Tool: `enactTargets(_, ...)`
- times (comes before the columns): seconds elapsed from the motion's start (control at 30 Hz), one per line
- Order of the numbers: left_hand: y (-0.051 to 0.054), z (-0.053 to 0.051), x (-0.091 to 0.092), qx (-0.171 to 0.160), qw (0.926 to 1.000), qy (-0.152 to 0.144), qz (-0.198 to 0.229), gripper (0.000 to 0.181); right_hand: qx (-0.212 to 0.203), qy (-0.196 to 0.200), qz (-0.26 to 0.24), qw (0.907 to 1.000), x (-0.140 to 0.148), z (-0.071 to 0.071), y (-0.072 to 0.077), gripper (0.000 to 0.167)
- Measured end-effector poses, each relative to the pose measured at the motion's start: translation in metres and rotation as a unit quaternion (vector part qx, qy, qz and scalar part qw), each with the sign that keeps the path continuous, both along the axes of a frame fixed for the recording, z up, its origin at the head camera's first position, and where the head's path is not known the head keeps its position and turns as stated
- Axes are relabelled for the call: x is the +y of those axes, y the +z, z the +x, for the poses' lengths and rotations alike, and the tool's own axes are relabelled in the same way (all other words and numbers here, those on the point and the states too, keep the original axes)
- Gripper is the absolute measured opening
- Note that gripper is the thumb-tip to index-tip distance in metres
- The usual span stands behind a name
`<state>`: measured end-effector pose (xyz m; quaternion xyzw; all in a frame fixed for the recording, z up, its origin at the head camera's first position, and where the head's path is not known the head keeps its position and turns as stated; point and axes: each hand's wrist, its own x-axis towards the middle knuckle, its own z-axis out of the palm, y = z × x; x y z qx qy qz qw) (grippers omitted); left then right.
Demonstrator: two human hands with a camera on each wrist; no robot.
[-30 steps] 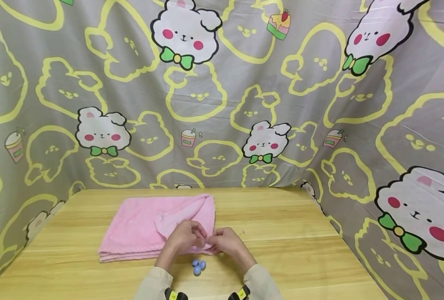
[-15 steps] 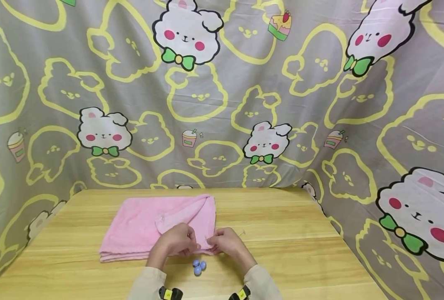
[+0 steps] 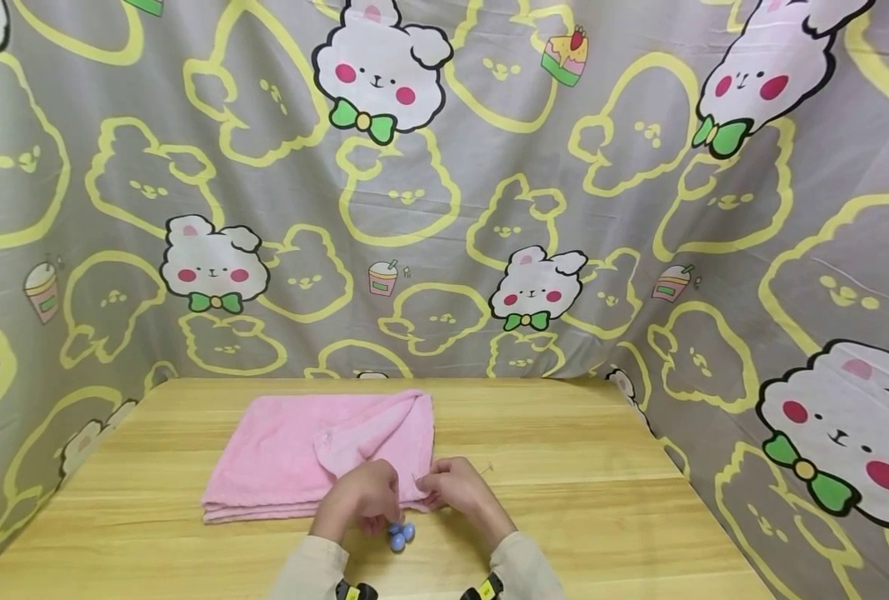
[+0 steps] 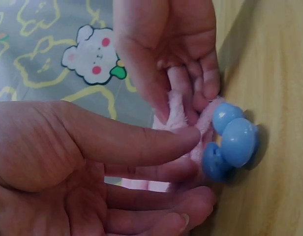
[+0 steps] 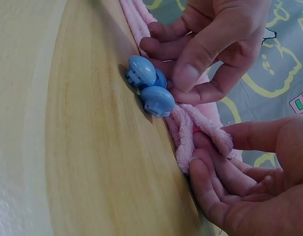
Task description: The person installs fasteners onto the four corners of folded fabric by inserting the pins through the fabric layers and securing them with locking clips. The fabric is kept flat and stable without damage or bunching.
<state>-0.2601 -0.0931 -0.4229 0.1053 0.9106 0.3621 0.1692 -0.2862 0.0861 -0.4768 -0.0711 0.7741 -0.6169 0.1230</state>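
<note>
A folded pink cloth point(image 3: 287, 450) lies on the table, its near right part turned back in a flap. My right hand point(image 3: 459, 487) is at its near right corner; in the right wrist view the fingers of that hand point(image 5: 255, 172) pinch the fuzzy edge point(image 5: 183, 147). Several small blue plastic pieces point(image 3: 398, 542) rest in a cluster just in front of the cloth. Beside them is my left hand point(image 3: 365, 493), nothing visibly gripped. In the left wrist view, the left hand point(image 4: 107, 147) has its thumb stretched toward the blue pieces point(image 4: 238, 142).
The wooden table point(image 3: 579, 500) extends around the cloth on both sides. A grey patterned curtain point(image 3: 429, 333) hangs behind the table and along both sides. A thin, small thing point(image 3: 487, 468) shows just beyond my right hand, too fine to make out.
My left hand has left the cloth's edge near the right hand and moved left and nearer, down to the blue pieces. My right hand has stayed at the corner.
</note>
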Motion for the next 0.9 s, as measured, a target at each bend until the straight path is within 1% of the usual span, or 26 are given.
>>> enactTargets(0.17, -0.0022, -0.0003, 0.0017, 0.006, 1.0, -0.001, -0.007, 0.022, -0.003, 0.004, -0.005, 1.0, 0.0003, 0.0003, 0.0009, 0.01)
enactTargets(0.3, -0.0015, -0.0001, 0.003, 0.0, 0.9999, 0.002, -0.013, 0.023, -0.004, 0.005, -0.003, 1.0, 0.0007, -0.0003, -0.0003, 0.01)
enactTargets(0.47, -0.0006, 0.0008, 0.0055, -0.002, 0.9995, 0.002, -0.03, 0.025, -0.002, 0.005, 0.001, 1.0, 0.0015, -0.0007, -0.001, 0.011)
enactTargets(0.7, 0.0024, 0.0014, 0.0069, -0.022, 0.9985, 0.01, -0.05, 0.024, -0.001, 0.008, -0.004, 1.0, 0.0026, -0.0014, -0.0012, 0.01)
enactTargets(0.8, 0.0039, 0.0022, 0.0063, -0.017, 0.9982, 0.011, -0.056, 0.021, -0.003, 0.008, -0.007, 0.9999, 0.0027, -0.0012, -0.0009, 0.009)
enactTargets(0.9, 0.0056, 0.003, 0.0026, 0.006, 0.9986, 0.013, -0.051, 0.017, -0.002, 0.008, -0.007, 0.9999, 0.0023, -0.0007, -0.0002, 0.009)
